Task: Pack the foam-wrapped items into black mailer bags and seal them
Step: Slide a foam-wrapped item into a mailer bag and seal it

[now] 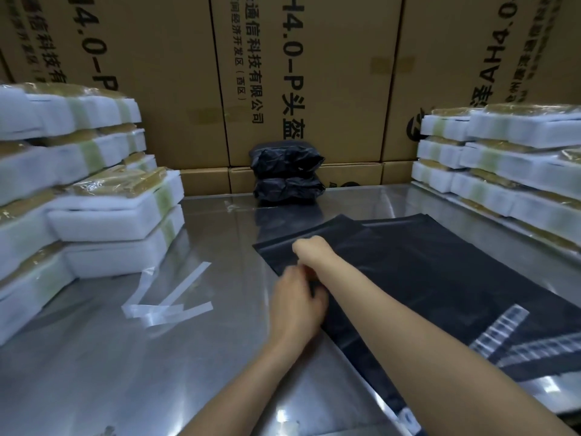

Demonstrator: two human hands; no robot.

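Fingers of my left hand (295,302) and right hand (311,250) curl on the left edge of the flat black mailer bag (440,272), pinching it on the steel table (94,372).

Black mailer bags (440,278) lying flat

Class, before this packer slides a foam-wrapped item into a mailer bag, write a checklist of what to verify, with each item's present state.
1. Flat black mailer bags on the steel table: ok.
2. Both hands at bag edge, left hand, right hand: ok.
3. Bag mouth opened: cannot tell, blurred.
4. Foam-wrapped items stacked alongside: ok.
5. An item in hand: not ok.
6. Peeled strips clear of the bags: ok.
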